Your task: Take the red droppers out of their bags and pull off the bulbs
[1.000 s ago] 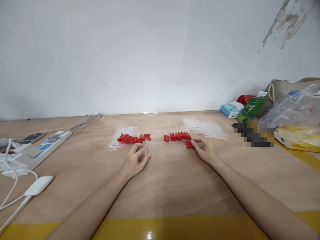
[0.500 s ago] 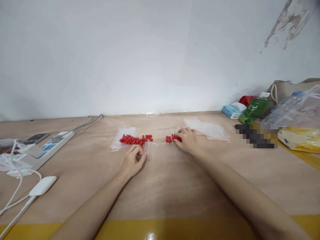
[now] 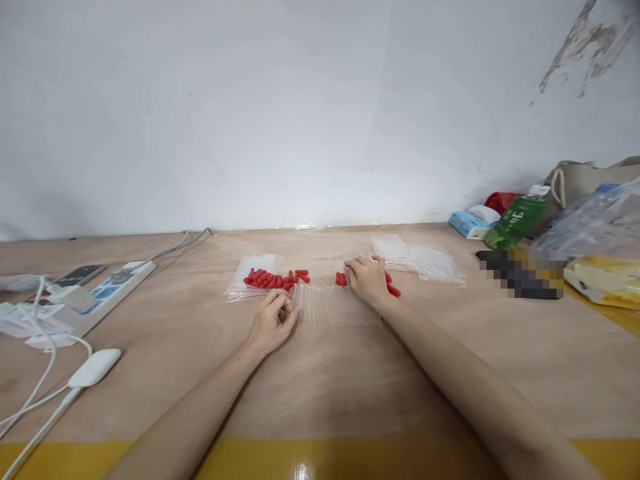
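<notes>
A row of thin clear tubes (image 3: 333, 307) lies side by side on the table. My left hand (image 3: 273, 320) rests at the row's left end, fingers curled in towards the thumb; whatever they may hold is hidden. Over the upper right part of the row is my right hand (image 3: 367, 279), its fingers bent down and drawn together. Its grasp is too small to make out. Just left of its fingers, short red rubber caps (image 3: 341, 279) sit at the tubes' upper ends. More red caps (image 3: 394, 291) show to its right. A pile of loose red caps (image 3: 267, 279) lies beyond my left hand.
Clear zip bags (image 3: 235, 288) lie under the red pile, and more zip bags (image 3: 417, 260) at the back right. A power strip (image 3: 117, 290) with white cables is at left. A tissue pack (image 3: 470, 223), a green bottle (image 3: 517, 220) and plastic bags (image 3: 595, 227) stand at right.
My right hand has shifted slightly and turned, and red caps now show to its right. My left hand keeps its place by the row. The whole view has moved slightly.
</notes>
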The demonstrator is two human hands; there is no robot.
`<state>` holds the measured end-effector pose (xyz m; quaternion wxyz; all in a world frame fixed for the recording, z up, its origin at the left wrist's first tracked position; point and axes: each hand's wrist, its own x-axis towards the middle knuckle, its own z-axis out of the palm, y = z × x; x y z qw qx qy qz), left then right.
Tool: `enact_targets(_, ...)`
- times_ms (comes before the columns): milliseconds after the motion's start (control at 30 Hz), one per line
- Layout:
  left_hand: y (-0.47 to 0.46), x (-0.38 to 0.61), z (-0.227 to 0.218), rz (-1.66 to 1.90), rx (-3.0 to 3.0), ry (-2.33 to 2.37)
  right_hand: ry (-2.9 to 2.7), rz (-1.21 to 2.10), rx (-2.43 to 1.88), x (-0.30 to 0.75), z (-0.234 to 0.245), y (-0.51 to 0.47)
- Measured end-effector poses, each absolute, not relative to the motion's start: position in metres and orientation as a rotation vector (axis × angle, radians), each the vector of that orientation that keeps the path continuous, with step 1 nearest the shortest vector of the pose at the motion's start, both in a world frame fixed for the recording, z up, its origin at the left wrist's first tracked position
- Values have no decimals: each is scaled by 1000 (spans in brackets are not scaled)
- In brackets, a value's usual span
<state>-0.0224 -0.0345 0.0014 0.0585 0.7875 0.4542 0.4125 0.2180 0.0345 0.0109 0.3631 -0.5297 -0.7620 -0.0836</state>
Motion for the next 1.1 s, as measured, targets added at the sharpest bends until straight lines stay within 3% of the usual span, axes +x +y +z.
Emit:
enact_targets(333,-37,-20,3,1227,2482,1391,-1702,109,-948,243,22,-22)
enact_targets(800,-53,11,-2,1069,3066,1014,-2003,28,-663,231,-19,-62)
enact_targets(1100,-58,11,2,992,3070,1070,-2155,-291,-929,234,-6,-71)
